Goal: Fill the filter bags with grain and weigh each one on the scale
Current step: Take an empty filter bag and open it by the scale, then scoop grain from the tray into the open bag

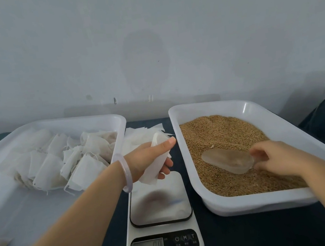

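Left hand (152, 159) grips an empty filter bag (154, 165) above the scale (161, 211) (reads 0.0), right hand (275, 157) fingers curled on scoop (228, 160) in grain (221, 135).

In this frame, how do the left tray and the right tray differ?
The left tray holds a heap of filter bags; the right tray holds grain and a clear scoop. Much of the left tray's floor is bare; grain covers the right tray's. The right hand grips the scoop inside the right tray; the left hand holds a single bag outside the left tray, above the scale. Both are white and rectangular.
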Available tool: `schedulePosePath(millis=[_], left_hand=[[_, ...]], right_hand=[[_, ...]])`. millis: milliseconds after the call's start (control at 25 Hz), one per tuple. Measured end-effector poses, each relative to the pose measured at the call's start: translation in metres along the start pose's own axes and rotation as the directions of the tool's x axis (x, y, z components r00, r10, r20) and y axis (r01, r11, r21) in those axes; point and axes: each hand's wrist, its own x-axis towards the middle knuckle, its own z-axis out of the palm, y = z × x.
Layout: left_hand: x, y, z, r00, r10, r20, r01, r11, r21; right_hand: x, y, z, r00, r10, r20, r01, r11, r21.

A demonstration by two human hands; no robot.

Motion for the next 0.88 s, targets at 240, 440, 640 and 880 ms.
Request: schedulePosePath(millis=[240, 440, 640, 880], left_hand=[[0.002, -0.004, 0.001, 0.999, 0.046, 0.002, -0.046, 0.998, 0.046], [0.005, -0.004, 0.001, 0.994, 0.109, 0.004, -0.109, 0.992, 0.064], [-0.007, 0.007, 0.008, 0.971, 0.239, 0.023, -0.239, 0.971, -0.012], [0.000, 0.046, 0.053, 0.876, 0.446, -0.185, -0.269, 0.769, 0.580]], right_hand=[[0.002, -0.021, 0.005, 0.944, -0.253, -0.211, 0.181, 0.934, -0.309], [0.002, -0.012, 0.001, 0.966, -0.224, -0.128, 0.216, 0.974, -0.071], [-0.007, 0.007, -0.003, 0.977, -0.184, -0.104, 0.190, 0.980, 0.052], [-0.032, 0.018, -0.027, 0.979, -0.142, -0.146, 0.178, 0.946, 0.270]])
